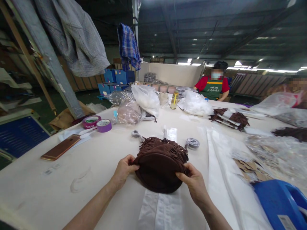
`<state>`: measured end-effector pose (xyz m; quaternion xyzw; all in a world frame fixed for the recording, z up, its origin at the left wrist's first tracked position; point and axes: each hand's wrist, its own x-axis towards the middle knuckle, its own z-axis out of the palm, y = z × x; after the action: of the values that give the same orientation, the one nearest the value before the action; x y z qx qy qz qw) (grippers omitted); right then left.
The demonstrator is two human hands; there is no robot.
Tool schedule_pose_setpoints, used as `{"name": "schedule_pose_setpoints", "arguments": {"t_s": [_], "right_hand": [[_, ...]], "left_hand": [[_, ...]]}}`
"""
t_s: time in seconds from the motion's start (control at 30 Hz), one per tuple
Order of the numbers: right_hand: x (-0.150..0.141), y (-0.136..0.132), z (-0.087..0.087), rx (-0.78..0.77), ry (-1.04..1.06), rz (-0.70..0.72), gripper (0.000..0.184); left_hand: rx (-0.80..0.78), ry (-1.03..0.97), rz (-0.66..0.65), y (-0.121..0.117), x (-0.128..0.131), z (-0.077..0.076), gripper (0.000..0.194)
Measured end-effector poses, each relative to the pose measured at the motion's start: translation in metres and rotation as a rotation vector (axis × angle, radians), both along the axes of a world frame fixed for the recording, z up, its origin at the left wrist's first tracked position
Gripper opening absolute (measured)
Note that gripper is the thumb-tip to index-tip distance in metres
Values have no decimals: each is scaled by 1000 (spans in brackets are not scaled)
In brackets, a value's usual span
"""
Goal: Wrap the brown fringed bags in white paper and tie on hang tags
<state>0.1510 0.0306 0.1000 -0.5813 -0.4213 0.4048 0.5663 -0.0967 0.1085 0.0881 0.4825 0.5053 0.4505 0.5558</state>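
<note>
A dark brown fringed bag (159, 171) lies on the table in front of me, its round, flat base turned toward me and its fringe pointing away. My left hand (124, 169) pinches the rim of the base at the left side. On the opposite side my right hand (192, 179) grips the edge between thumb and fingers. Under the bag runs a white plastic strip (159, 207). Just beyond the bag sit a rolled grey strap (192, 143) on the right and a smaller grey coil (135, 134) on the left.
On the left lie a phone (61, 147) and purple tape rolls (104, 125). Plastic-wrapped bundles (129, 111) and a yellowish bottle (174, 99) stand farther back. A blue jug (279, 201) is at near right. Across the table is a co-worker in a green apron (213, 88).
</note>
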Motion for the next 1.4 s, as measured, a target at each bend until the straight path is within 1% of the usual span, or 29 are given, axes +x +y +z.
{"name": "schedule_pose_setpoints", "arguments": {"t_s": [0.17, 0.3, 0.37, 0.47, 0.53, 0.6, 0.7, 0.87, 1.0, 1.13, 1.23, 1.4], "right_hand": [[3, 5, -2, 0, -15, 26, 27], [8, 6, 0, -10, -105, 59, 28], [10, 6, 1, -33, -148, 52, 30], [15, 8, 4, -55, -175, 25, 28], [18, 11, 7, -52, -215, 66, 24], [19, 13, 7, -50, -288, 113, 22], [18, 15, 1, -30, -385, 91, 22], [13, 18, -12, -48, -364, 79, 28], [12, 21, -12, -48, -373, 75, 32], [11, 20, -11, -38, -431, 54, 33], [11, 17, -13, -22, -478, 21, 33], [13, 15, -22, -21, -502, 6, 33]], "left_hand": [[5, -9, 31, -1, 6, 0, 25], [6, -20, 50, 0, 9, 1, 21], [7, -29, 60, 3, 10, 5, 22], [8, -43, 57, 10, 11, 17, 26], [8, -43, 44, 15, 12, 25, 28], [3, -26, 38, 19, 13, 28, 30], [-5, 18, 41, 20, 13, 20, 33], [7, 89, 56, 18, 10, -2, 30], [66, 143, 49, 20, 7, -14, 27], [95, 168, 82, 23, 5, -25, 32], [119, 156, 107, 24, 6, -29, 35], [132, 57, 120, 19, 13, -29, 46]]}}
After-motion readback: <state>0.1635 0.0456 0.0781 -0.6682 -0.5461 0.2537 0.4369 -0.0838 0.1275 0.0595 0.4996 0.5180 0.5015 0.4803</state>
